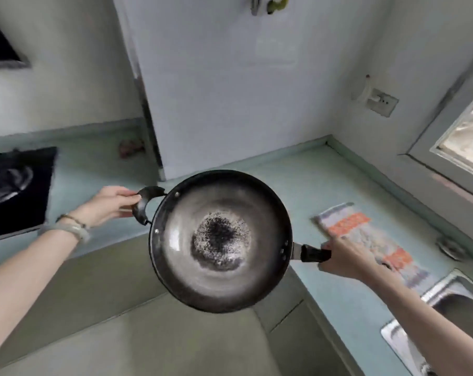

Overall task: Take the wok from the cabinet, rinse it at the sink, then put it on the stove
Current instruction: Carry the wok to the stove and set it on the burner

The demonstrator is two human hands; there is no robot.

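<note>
A person holds a round dark metal wok (220, 240) level in mid-air with both hands, over the inner corner of an L-shaped counter. The right hand (344, 257), at 3 o'clock of the pan, is clenched around its straight black long handle (312, 253), arm reaching in from 5 o'clock. The left hand (112, 203), at 10 o'clock, pinches the black loop helper handle (143, 204) between fingers and thumb; pale bracelets (72, 226) ring that wrist, and the forearm enters from 8 o'clock. The wok's bowl faces up, grey-sheened with a dark speckled patch at its centre.

Below lie olive-grey cabinet fronts (137, 321). The pale blue-green countertop (306, 180) runs behind the pan. A striped orange-and-grey cloth (365, 237) lies on it at 3 o'clock, partly under the right hand, and a stainless steel sink (447, 302) sits at 4 o'clock. A black glass gas stove (18, 185) with a ringed burner sits at 9 o'clock. Farther off stand white walls, a wall socket (382, 101) at 2 o'clock and a window (463, 131) at far right.
</note>
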